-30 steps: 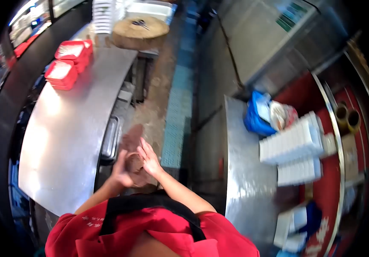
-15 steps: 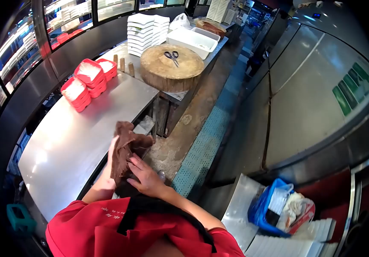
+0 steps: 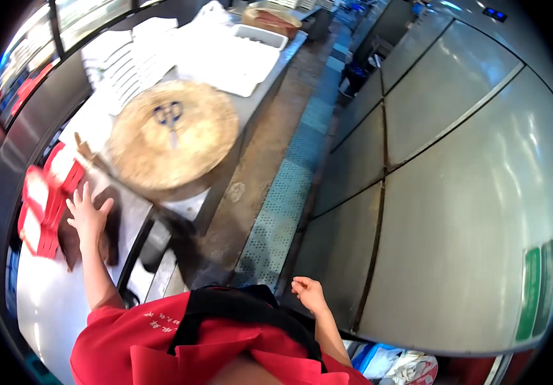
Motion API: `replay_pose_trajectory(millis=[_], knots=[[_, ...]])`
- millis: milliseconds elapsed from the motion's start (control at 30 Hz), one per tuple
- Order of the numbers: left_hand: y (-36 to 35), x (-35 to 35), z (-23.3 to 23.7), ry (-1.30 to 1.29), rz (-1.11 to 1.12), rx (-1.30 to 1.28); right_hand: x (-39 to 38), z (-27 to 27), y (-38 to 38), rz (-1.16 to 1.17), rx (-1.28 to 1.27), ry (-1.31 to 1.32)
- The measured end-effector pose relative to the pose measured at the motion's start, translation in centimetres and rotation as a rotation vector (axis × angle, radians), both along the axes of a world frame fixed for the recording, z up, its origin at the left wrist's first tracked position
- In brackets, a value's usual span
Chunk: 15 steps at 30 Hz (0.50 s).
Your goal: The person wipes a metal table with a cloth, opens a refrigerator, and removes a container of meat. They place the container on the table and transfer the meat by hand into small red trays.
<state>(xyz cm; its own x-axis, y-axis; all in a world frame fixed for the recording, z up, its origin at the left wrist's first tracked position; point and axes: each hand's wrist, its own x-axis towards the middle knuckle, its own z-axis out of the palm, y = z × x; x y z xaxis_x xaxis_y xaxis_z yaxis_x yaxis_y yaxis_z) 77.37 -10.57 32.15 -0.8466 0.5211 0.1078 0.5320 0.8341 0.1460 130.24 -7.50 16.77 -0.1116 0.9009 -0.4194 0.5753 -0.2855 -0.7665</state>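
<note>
My left hand (image 3: 86,212) lies flat, fingers spread, on a brown cloth (image 3: 111,226) spread on the steel counter (image 3: 45,301) at the left. Red trays (image 3: 44,199) stand just beyond the hand. My right hand (image 3: 308,293) hangs loose at my side near the steel fridge doors (image 3: 456,192), fingers half curled, holding nothing. A round wooden chopping block (image 3: 174,138) with blue-handled scissors (image 3: 171,117) on it sits ahead of the cloth.
Stacked white plates (image 3: 125,58) and a white tub (image 3: 238,54) stand further along the counter. A floor aisle with a blue mat (image 3: 283,199) runs between counter and fridge. A blue basket (image 3: 379,362) shows at the bottom right.
The cloth went from both hands down onto the counter under my left hand. My right hand let go and dropped to my side. The view swung right and forward.
</note>
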Motion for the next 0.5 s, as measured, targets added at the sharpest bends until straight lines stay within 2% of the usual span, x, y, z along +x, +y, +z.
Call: replay_pose_trajectory(millis=[67,100,133,200,333,433,500], knots=[[5.8,1.1,-1.3,0.008,-0.195,0.237,1.3,0.5,4.0,-0.194,-0.183,0.100],[8.7,1.4,-2.1,-0.007,-0.327,0.356,2.1,-0.7,6.6,-0.186,-0.170,0.106],[11.8,2.4,-2.0,-0.022,-0.453,0.476,2.5,-1.5,9.7,-0.076,-0.071,0.035],[17.4,5.3,-1.1,-0.025,-0.434,0.462,2.7,-1.8,15.9,0.081,0.191,-0.061],[26.2,7.9,1.1,0.074,-0.389,0.532,2.5,0.3,28.3,0.091,0.133,-0.033],[31.8,9.9,4.4,0.043,-0.317,0.550,3.2,-1.0,37.3,0.122,0.134,0.081],[35.1,10.0,4.9,0.110,-0.302,0.531,2.9,-0.4,43.0,0.114,0.104,0.123]])
